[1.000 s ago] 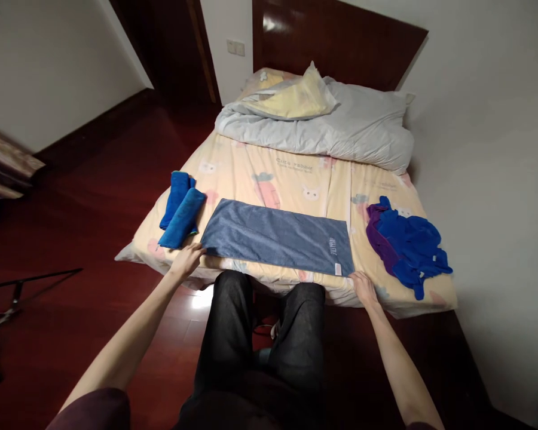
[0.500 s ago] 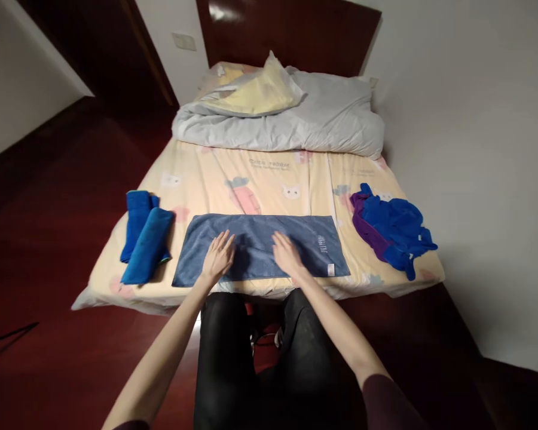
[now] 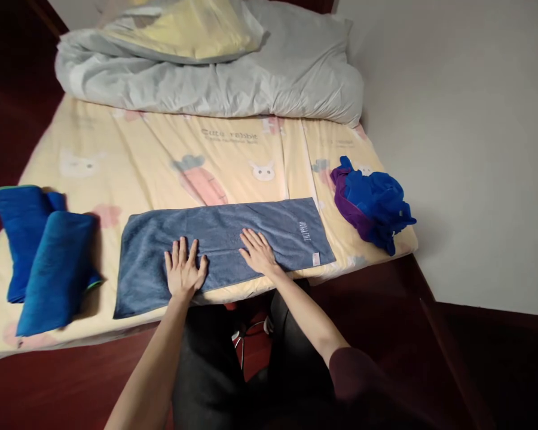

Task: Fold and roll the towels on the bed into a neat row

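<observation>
A grey-blue towel (image 3: 233,230) lies spread flat along the near edge of the bed (image 3: 170,155). My left hand (image 3: 183,270) rests palm down on its near middle, fingers stretched and slightly apart. My right hand (image 3: 257,252) lies flat on the towel just to the right, fingers out too. Neither hand holds anything. Two rolled bright blue towels (image 3: 45,251) sit on the sheet to the left of the spread towel. A crumpled blue and purple cloth pile (image 3: 372,203) sits at the bed's near right corner.
A bunched grey duvet (image 3: 233,77) with a yellow pillow (image 3: 192,30) fills the head of the bed. A pale wall (image 3: 475,119) runs along the right side. Dark red wooden floor (image 3: 430,370) lies below, and my dark-trousered legs (image 3: 251,370) stand against the bed edge.
My hands went from the towel's two near corners to its middle and now lie flat there. The view has dipped and come closer to the bed.
</observation>
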`<state>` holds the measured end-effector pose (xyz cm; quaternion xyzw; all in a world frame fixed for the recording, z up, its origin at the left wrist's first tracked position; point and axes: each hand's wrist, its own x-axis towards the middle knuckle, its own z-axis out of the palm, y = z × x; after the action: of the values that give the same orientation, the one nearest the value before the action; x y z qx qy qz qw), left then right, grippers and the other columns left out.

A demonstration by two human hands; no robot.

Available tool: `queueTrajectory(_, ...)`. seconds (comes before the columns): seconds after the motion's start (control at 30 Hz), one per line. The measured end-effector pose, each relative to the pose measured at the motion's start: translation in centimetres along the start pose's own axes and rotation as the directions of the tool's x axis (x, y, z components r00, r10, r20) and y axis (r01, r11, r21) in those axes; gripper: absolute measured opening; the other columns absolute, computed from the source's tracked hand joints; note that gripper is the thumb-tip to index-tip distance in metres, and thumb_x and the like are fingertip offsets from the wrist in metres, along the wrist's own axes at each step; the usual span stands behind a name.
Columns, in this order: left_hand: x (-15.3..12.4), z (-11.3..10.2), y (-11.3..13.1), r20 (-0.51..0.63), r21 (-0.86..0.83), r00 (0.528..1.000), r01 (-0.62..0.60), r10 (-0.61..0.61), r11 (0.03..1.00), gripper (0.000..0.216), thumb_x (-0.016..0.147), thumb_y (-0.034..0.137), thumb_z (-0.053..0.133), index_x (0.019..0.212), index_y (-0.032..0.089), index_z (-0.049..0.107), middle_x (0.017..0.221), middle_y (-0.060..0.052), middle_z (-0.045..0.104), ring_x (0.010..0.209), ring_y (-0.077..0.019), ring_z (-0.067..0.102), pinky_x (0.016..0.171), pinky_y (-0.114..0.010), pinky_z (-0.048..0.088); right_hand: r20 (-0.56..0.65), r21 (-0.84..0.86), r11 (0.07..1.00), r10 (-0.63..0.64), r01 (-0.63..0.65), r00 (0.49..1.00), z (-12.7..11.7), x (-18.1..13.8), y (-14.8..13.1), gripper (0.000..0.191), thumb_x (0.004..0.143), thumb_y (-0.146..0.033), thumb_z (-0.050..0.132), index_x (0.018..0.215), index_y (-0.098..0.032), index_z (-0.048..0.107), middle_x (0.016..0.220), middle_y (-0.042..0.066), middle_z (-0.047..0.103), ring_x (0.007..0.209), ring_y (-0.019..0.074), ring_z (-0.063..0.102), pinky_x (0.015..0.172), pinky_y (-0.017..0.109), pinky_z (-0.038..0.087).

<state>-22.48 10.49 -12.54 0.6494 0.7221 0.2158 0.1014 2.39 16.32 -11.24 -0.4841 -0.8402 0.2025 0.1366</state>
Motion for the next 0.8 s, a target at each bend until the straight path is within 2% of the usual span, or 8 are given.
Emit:
queueTrajectory(0.13,-0.3,-0.1,0.2,-0.032,0.036,0.999,0.043,-0.042,0.998,0.073,0.099,0.040,0.046,0.167,0.023,0.028,0.177,-0.011,0.012,0.163,-0.0356,0.008,0.130,-0.063,0.008,-0.032,-0.048,0.987,0.155,-0.156,0.987,-3.5,-1.8,6.0,0.061,0.110,-0.043,0.036,0.164,-0.016,0.033,0.175,0.007,0.021,0.163,0.0205,0.014,0.134,0.044,0.004)
queueTrajectory(0.27,-0.2,0.0,0.0,-0.059,0.036,0.995,0.079,-0.077,0.996,0.076,0.098,0.041,0.047,0.168,0.022,0.025,0.177,-0.012,0.010,0.163,-0.0374,0.006,0.130,-0.064,0.010,-0.095,-0.098,0.944,0.307,-0.316,0.947,-7.0,-4.0,12.8,0.064,0.110,-0.044,0.033,0.165,-0.013,0.030,0.175,0.009,0.019,0.164,0.0226,0.013,0.134,0.046,0.003)
queueTrajectory(0.37,0.1,0.2,-0.2,-0.082,0.024,0.989,0.128,-0.125,0.992,0.076,0.098,0.041,0.047,0.168,0.021,0.024,0.177,-0.012,0.010,0.163,-0.0369,0.005,0.130,-0.064,0.010,-0.140,-0.149,0.917,0.351,-0.370,0.926,-8.7,-5.4,16.5,0.065,0.109,-0.044,0.032,0.165,-0.012,0.030,0.175,0.010,0.021,0.163,0.0237,0.014,0.133,0.047,0.006)
queueTrajectory(0.5,0.0,0.2,0.2,-0.064,0.021,0.987,0.148,-0.146,0.989,0.071,0.099,0.040,0.045,0.166,0.021,0.031,0.176,-0.012,0.018,0.163,-0.0365,0.008,0.130,-0.064,0.010,-0.185,-0.208,0.902,0.343,-0.378,0.921,-8.8,-6.2,18.3,0.065,0.108,-0.042,0.031,0.165,-0.012,0.030,0.173,0.012,0.025,0.162,0.0260,0.020,0.132,0.051,0.012)
queueTrajectory(0.57,0.3,0.2,0.0,-0.045,0.052,0.988,0.147,-0.145,0.988,0.069,0.100,0.041,0.045,0.165,0.020,0.034,0.175,-0.011,0.019,0.163,-0.0352,0.009,0.131,-0.061,0.010,-0.226,-0.235,0.892,0.335,-0.385,0.915,-8.3,-6.2,18.7,0.066,0.107,-0.042,0.031,0.165,-0.011,0.031,0.173,0.014,0.027,0.161,0.0278,0.022,0.132,0.054,0.014)
queueTrajectory(0.7,1.4,-0.8,-2.5,0.031,0.130,0.995,0.091,-0.096,0.987,0.070,0.101,0.048,0.047,0.164,0.021,0.037,0.175,-0.009,0.019,0.163,-0.0363,0.007,0.131,-0.058,0.008,-0.272,-0.258,0.908,0.259,-0.330,0.927,-7.1,-5.6,19.6,0.065,0.106,-0.040,0.033,0.164,-0.011,0.033,0.171,0.016,0.030,0.160,0.0293,0.026,0.130,0.056,0.019)
queueTrajectory(0.8,2.8,-2.2,-5.0,0.050,0.154,0.991,0.117,-0.126,0.981,0.068,0.102,0.049,0.043,0.163,0.020,0.038,0.175,-0.009,0.020,0.163,-0.0365,0.006,0.131,-0.057,0.009,-0.297,-0.253,0.916,0.233,-0.312,0.926,-6.7,-5.7,19.4,0.064,0.105,-0.039,0.035,0.163,-0.013,0.036,0.171,0.016,0.032,0.158,0.0302,0.028,0.129,0.057,0.021)
